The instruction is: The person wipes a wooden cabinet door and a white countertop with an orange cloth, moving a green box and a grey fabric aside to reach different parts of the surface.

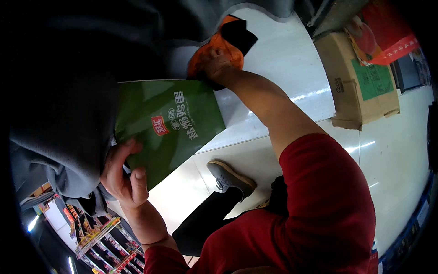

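My right hand (217, 63) presses down on an orange and black cloth (236, 51), which lies on a white glossy panel (284, 78). Its fingers are bent and partly lost in shadow. On the left, my left hand (123, 174) is at the edge of a dark grey fabric cover (78, 150), beside a green printed board or box (171, 137). The thumb and a bent finger stand apart near the board's lower left corner; the other fingers are poorly seen, so whether they grip the fabric cannot be told. The green surface bears white writing and a red logo.
A brown cardboard carton (345, 92) with a green label stands on the tiled floor at right, under a red printed package (386, 34). My grey shoe (229, 176) is below the panel. Shelves of packaged goods (106, 243) appear at lower left.
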Demonstrator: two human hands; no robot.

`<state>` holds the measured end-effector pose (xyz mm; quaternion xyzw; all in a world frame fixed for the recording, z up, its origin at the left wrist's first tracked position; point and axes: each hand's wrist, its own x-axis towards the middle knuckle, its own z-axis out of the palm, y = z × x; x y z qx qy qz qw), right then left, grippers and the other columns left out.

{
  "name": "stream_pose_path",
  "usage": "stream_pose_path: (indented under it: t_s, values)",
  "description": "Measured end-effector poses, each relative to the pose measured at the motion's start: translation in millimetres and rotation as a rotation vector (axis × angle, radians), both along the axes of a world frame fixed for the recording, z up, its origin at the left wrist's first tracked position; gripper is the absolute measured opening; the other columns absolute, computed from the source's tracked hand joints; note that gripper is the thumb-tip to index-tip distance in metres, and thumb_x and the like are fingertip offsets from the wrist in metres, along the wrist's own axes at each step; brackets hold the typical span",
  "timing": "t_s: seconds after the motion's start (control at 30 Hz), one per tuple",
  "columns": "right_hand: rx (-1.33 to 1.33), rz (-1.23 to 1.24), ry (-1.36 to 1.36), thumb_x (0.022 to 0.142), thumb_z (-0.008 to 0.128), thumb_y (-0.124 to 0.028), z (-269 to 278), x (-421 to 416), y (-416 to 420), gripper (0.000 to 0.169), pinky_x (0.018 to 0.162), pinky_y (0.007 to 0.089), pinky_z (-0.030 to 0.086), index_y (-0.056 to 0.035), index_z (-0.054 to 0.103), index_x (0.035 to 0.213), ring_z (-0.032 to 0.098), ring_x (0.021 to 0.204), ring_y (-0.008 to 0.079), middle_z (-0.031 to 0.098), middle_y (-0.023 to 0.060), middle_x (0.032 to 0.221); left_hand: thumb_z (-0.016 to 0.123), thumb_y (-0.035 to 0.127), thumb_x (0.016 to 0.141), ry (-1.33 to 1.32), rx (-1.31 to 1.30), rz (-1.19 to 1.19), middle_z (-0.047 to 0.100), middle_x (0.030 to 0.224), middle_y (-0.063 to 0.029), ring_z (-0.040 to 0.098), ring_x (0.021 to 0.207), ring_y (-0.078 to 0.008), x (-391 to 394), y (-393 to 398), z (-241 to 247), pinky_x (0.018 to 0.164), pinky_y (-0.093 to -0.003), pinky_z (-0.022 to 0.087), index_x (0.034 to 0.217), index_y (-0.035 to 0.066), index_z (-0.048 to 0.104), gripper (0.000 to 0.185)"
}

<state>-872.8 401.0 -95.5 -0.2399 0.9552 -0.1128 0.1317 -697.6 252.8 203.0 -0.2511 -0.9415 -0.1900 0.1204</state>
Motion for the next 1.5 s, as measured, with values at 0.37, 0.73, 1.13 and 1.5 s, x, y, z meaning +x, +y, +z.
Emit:
stream_pose_path:
  t_s: [0.37,0.73,1.13,1.5]
  values:
    - [0.012,-0.012,0.154,0.082,0.061,-0.022,-4.0,97.8,137.7,0.049,0.102,0.0506,0.031,-0.0211,0.053,0.130,0.032,0.129,0.0307,0.035,0.0028,0.144,0.055,0.034,0.092,0.126,-0.036,0.002,0.065,0.078,-0.0135,0.057,0.062,-0.0197,11.6,-1.7,-1.6,0.059,-0.0274,0.045,0.102,-0.005,0.063,0.041]
    - [-0.264,0.038,0.220,0.077,0.059,-0.010,-25.1,139.9,181.4,0.034,0.101,0.0472,0.033,-0.0199,0.065,0.109,0.040,0.124,0.0242,0.048,0.0001,0.133,0.050,0.016,0.089,0.263,0.248,-0.135,0.062,0.093,-0.0142,0.060,0.080,-0.0265,80.6,47.5,-77.6,0.073,-0.0391,0.050,0.089,0.000,0.058,0.017]
    - [-0.348,-0.045,0.036,0.082,0.056,-0.006,44.5,152.0,216.2,0.031,0.106,0.0454,0.027,-0.0174,0.067,0.110,0.039,0.128,0.0212,0.050,0.0054,0.132,0.081,0.032,0.069,-0.620,-0.369,0.039,0.016,0.148,-0.0275,0.019,0.137,-0.0458,36.4,77.2,-268.2,0.111,-0.0487,0.027,0.144,0.003,0.019,0.102]
    - [0.020,-0.127,0.107,0.087,0.049,-0.056,-5.6,138.2,226.7,0.067,0.110,0.0561,0.015,-0.0242,0.033,0.144,0.016,0.142,0.0321,0.025,0.0147,0.151,0.082,0.036,0.066,-0.753,-0.515,0.080,0.004,0.148,-0.0323,0.008,0.137,-0.0515,27.0,87.8,-286.3,0.113,-0.0493,0.021,0.148,0.006,0.012,0.112]
